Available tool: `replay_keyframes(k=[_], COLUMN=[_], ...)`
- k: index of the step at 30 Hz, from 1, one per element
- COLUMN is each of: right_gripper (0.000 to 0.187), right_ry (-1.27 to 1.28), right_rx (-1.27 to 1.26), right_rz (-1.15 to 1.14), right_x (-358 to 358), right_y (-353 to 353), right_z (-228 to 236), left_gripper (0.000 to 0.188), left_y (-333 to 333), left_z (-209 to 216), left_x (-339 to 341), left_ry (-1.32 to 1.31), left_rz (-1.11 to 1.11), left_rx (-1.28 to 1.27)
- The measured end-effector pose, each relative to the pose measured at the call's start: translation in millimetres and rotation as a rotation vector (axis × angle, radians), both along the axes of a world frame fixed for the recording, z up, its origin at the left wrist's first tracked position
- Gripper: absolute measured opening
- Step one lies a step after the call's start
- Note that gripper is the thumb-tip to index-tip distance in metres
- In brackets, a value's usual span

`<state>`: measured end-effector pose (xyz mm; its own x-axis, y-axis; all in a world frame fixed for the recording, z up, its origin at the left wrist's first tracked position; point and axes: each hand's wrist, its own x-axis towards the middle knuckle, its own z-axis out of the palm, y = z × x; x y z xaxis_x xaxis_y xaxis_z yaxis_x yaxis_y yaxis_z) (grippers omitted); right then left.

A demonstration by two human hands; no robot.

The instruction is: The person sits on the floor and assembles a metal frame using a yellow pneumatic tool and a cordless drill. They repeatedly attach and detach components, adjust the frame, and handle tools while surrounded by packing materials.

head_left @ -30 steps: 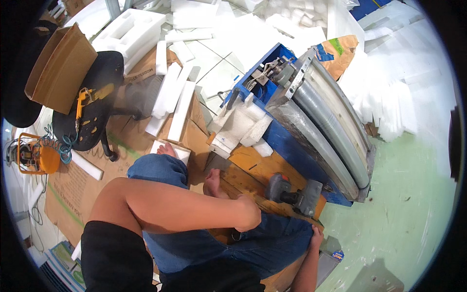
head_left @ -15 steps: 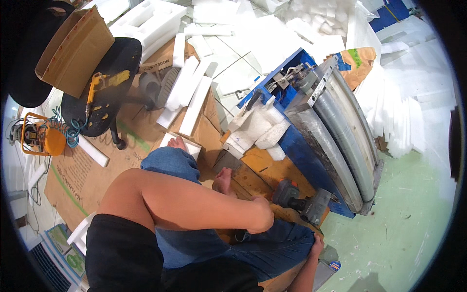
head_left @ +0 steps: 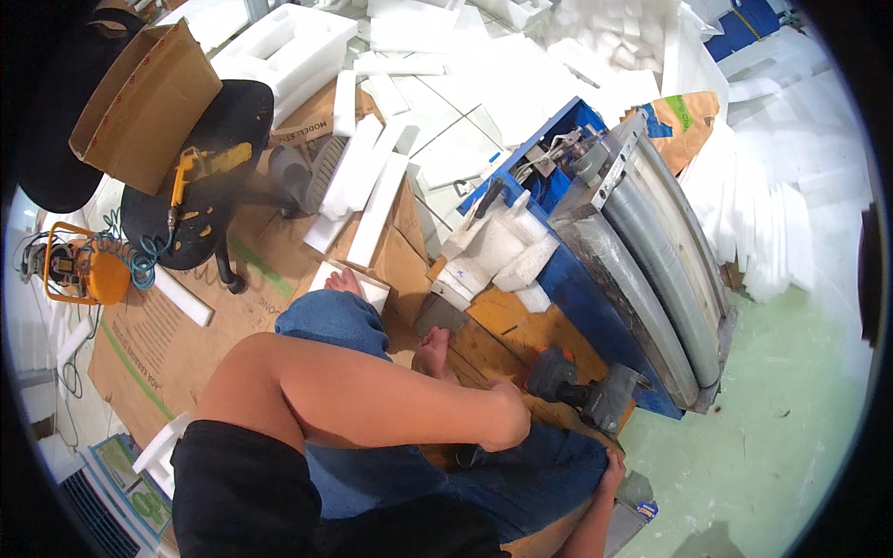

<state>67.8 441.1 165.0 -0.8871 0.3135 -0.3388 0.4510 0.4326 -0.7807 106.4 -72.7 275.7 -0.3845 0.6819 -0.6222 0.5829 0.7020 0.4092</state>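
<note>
My left arm point(head_left: 372, 389) crosses over my lap in blue jeans. My left hand point(head_left: 507, 418) bends down at its end, above my right leg, and its fingers are hidden beneath it. On the outer side of my right knee point(head_left: 572, 456) rests my right hand point(head_left: 610, 474), its visible fingers lying along the denim and no object showing in it. Just beyond both hands a grey and black cordless drill point(head_left: 595, 395) lies on a yellow-brown wooden board point(head_left: 549, 333); neither hand is seen touching it.
A blue machine with a grey roller point(head_left: 665, 279) stands at right. White foam blocks point(head_left: 498, 246) lean against it. A black chair point(head_left: 200, 219) bears a cardboard box point(head_left: 147, 102) and a yellow air gun point(head_left: 179, 181). An orange compressor point(head_left: 100, 270) stands at left. Foam strips point(head_left: 377, 209) lie on cardboard.
The whole scene has shifted slightly right and down in the view. Both hands keep nearly the same pose, and the drill stays on the board.
</note>
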Motion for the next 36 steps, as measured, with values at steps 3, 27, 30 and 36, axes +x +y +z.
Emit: replay_keyframes(k=[3, 27, 30, 36], right_gripper=[0.028, 0.031, 0.039, 0.053], right_ry=[0.01, 0.027, 0.159, 0.2], right_rx=[0.032, 0.3, 0.586, 0.771], right_rz=[0.047, 0.134, 0.342, 0.634], right_x=[-1.2, -0.1, 6.1, 54.1], right_y=[7.4, 12.3, -28.5, -66.3], right_z=[-1.7, -1.3, 21.2, 66.1], left_gripper=[0.047, 0.057, 0.043, 0.036], left_y=[9.2, 10.0, -11.1, -25.7], left_z=[-13.3, -9.5, 1.2, 8.2], left_x=[-1.1, -6.2, -0.9, 3.8], left_ry=[0.002, -0.002, 0.053, 0.08], left_rz=[0.0, 0.01, 0.11, 0.128], left_rx=[-0.02, 0.017, 0.167, 0.191])
